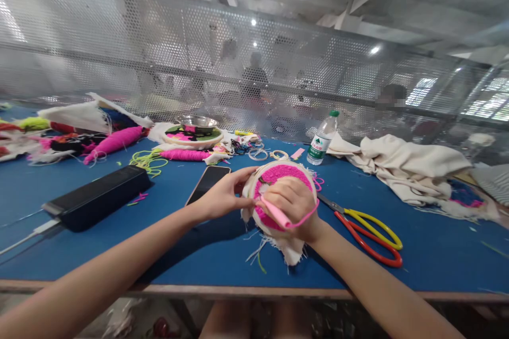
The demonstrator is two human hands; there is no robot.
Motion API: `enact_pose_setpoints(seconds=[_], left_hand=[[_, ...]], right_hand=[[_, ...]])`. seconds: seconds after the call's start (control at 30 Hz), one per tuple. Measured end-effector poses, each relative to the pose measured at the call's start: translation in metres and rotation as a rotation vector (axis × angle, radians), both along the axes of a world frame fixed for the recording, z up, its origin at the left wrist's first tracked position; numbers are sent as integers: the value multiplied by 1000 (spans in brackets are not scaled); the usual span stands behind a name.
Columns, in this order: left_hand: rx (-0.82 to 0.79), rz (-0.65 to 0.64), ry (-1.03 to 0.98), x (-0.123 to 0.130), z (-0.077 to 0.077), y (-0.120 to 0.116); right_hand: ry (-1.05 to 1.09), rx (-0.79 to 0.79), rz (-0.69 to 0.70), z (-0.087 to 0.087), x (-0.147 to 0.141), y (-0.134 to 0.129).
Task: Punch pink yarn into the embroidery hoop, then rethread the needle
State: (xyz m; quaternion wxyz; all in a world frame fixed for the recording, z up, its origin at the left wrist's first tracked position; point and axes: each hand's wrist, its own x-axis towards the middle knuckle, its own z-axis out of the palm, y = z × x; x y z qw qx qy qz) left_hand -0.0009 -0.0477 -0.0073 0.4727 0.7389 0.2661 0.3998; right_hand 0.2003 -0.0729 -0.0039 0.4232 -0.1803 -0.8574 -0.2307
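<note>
Head view: the right-hand grip curls closed around a pink tube-like tool over the pink-looped hoop.
The hoop lies beneath this grip; the tool's long axis slants toward the wearer and rightward. The left-hand grip clasps the hoop's left edge.

Both forearms are bare, legs seemingly too

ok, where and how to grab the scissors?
Likely by the red and yellow handles, from the near right: the scissors lie flat, handles splayed toward that side, blades pointing left toward the right hand and hoop.
</note>
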Motion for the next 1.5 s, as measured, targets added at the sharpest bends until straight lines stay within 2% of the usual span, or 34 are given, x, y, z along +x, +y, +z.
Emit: enact_pose_setpoints(seconds=[0.07, 0.13, 0.27, 0.33, 0.63, 1.03, 1.23, 1.37, 1.5], left_hand=[[9, 16, 21, 0, 0, -1], [8, 11, 35, 0, 0, -1], [-28, -17, 35, -1, 2, 1], [-35, -13, 41, -1, 1, 3], [-30, 4, 57, -1, 2, 3], [0, 21, 66, -1, 1, 4], [14, -7, 54, -1, -1, 5], [20, 13, 54, 0, 0, 2], [14, 6, 64, 1, 2, -4]], right_hand=[[-63, -62, -69, -2, -2, 2], [-68, -197, -93, -4, -2, 4], [158, -491, 20, -7, -1, 4], [279, -561, 38, -8, 0, 3], [387, -605, 28, -10, 1, 3], [321, -518, 18, -8, 4, 2], [325, -548, 23, -8, 4, 4], [250, -602, 98, -5, 5, 7], [117, -549, 46, -4, 3, 6]])
